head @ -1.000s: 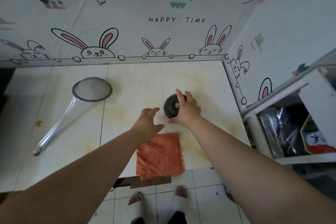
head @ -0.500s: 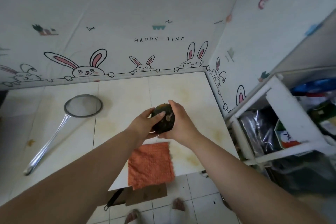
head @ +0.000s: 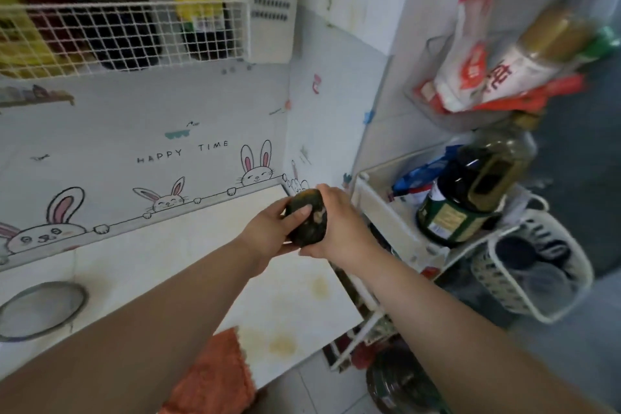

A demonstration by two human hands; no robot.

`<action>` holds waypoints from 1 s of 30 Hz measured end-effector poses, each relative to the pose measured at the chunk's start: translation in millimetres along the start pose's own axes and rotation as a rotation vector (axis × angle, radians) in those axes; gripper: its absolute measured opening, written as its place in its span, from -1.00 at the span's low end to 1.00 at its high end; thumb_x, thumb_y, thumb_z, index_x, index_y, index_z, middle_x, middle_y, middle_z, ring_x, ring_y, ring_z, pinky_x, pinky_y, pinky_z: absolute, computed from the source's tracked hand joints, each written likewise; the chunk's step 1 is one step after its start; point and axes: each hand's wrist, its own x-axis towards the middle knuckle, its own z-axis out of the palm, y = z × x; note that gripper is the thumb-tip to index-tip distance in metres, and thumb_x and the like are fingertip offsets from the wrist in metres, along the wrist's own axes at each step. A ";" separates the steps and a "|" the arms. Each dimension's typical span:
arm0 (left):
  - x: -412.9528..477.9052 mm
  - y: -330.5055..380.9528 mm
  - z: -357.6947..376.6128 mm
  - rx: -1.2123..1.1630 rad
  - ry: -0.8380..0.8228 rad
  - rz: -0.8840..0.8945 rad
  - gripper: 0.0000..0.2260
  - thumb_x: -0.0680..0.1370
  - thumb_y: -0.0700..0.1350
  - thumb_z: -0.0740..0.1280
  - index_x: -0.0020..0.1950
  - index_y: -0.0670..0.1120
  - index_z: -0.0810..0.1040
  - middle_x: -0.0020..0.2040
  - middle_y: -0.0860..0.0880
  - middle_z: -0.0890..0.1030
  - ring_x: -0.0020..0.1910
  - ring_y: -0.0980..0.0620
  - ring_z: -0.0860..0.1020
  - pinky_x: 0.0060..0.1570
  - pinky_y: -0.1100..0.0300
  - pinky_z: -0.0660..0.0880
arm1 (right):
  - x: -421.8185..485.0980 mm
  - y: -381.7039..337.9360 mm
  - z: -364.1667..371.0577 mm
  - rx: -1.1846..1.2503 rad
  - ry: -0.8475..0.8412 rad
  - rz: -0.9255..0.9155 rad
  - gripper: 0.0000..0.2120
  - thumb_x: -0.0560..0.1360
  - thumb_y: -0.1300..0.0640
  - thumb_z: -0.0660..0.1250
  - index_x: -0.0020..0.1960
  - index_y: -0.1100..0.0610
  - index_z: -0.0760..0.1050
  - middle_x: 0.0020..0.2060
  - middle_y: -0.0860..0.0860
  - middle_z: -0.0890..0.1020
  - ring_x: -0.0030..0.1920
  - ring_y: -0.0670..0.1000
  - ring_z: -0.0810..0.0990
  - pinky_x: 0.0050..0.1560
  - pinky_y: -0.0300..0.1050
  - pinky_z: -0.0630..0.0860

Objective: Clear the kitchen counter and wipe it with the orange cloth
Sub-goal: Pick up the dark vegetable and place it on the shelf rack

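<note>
In the middle of the frame, above the right end of the counter (head: 188,259), I have the dark green squash (head: 307,217) cupped between both palms. My left hand (head: 268,233) wraps its near side, thumb laid across the rind; my right hand (head: 339,225) covers the far side, fingers curled over the top. Both hands are closed round it and nothing else is in them. It is lifted clear of the tiles, not touching the counter.

I judge it a dense, hard little thing: heavy for its bulk, stiff in the shell, unlikely to bruise from a firm grip, but rounded and a bit smooth, so it could roll out of a one-handed pinch. Holding it at its widest girth with palms opposed seems safest; the pale patch on its near face gives no better purchase than the rest.

At the right of the frame stands the white rack (head: 389,212) with its bottles, a likely place to put it, though that is only my guess.

The orange cloth (head: 215,376) lies at the bottom centre of the frame, draped over the counter's near edge, untouched. The strainer (head: 40,309) sits at the lower left, so clearing is not done. Yellowish stains show on the tiles near the cloth.
</note>
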 end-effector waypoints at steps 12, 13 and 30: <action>43.6 58.2 109.4 0.116 -0.115 0.123 -0.69 0.54 -0.09 0.33 0.28 -0.07 0.46 0.08 -0.17 0.59 0.01 -0.09 0.57 0.11 0.06 0.53 | 15.3 51.3 -116.1 -0.610 0.125 0.016 -0.16 0.36 0.06 0.45 0.50 0.12 0.08 0.40 0.13 0.24 0.40 0.17 0.19 0.40 0.05 0.16; 46.2 58.0 111.6 0.156 -0.112 0.122 -0.69 0.55 -0.13 0.32 0.29 -0.10 0.46 0.04 -0.17 0.57 -0.02 -0.08 0.55 0.12 0.05 0.51 | 18.8 54.1 -117.6 -0.648 0.103 0.025 -0.20 0.38 0.11 0.42 0.50 0.13 0.08 0.40 0.15 0.24 0.41 0.18 0.18 0.40 0.04 0.15; 54.2 47.1 109.2 0.566 -0.065 0.217 -0.64 0.53 -0.22 0.24 0.31 0.01 0.49 0.17 -0.11 0.60 0.14 -0.06 0.54 0.08 0.14 0.45 | 47.3 96.0 -83.8 -0.499 -0.250 0.213 -0.34 0.51 0.27 0.26 0.52 0.17 0.05 0.43 0.19 0.19 0.43 0.22 0.20 0.42 0.09 0.27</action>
